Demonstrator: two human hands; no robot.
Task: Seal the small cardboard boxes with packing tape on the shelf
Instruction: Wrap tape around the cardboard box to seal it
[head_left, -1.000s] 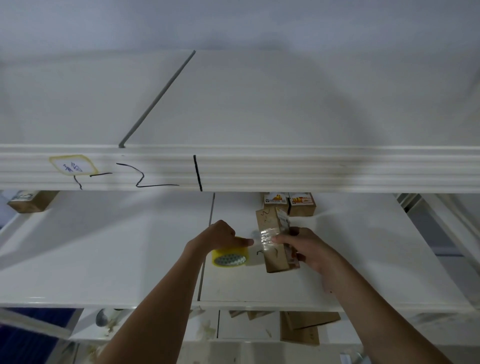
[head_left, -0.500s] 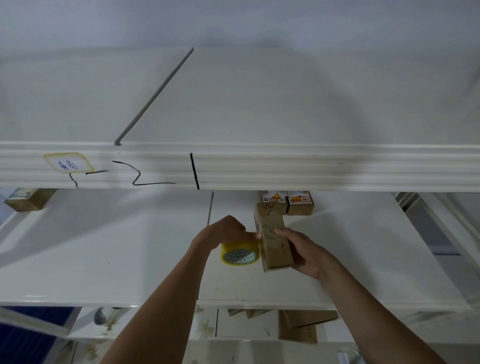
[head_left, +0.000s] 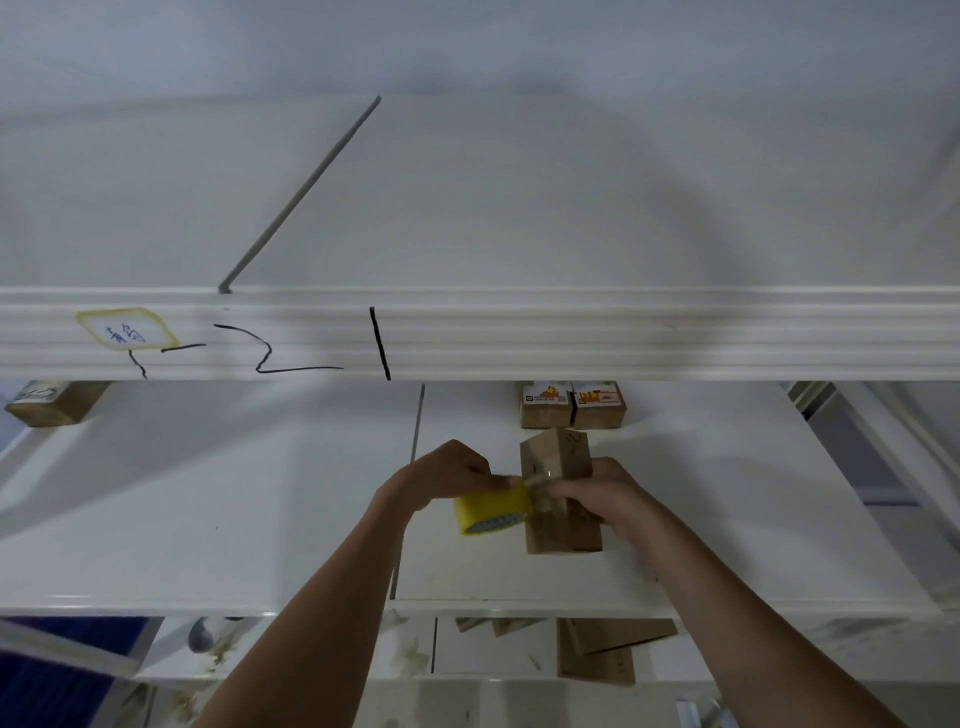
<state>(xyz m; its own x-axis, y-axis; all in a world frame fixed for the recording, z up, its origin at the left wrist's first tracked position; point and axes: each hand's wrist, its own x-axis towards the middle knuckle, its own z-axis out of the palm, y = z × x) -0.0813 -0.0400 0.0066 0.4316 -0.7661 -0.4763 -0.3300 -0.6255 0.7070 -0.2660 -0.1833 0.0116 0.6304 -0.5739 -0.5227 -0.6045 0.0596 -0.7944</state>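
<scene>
While both forearms reach in from the bottom edge, the left hand (head_left: 447, 475) has its fingers curled round a yellow tape roll (head_left: 491, 512), holding it right against the side of a small brown cardboard box (head_left: 561, 493). That box sits over the middle white shelf (head_left: 260, 519), long side pointing away, and the right hand (head_left: 602, 493) wraps round it from the right, fingers pinching at a shiny strip of clear tape crossing the box's top. Just behind it, two more little boxes (head_left: 571, 405) with orange-and-white labels sit side by side. Way off to the far left there's another brown box (head_left: 52, 402). Above everything runs a ribbed shelf rail (head_left: 623, 332) with black marker scribbles and a yellow-edged sticker (head_left: 124, 330).
</scene>
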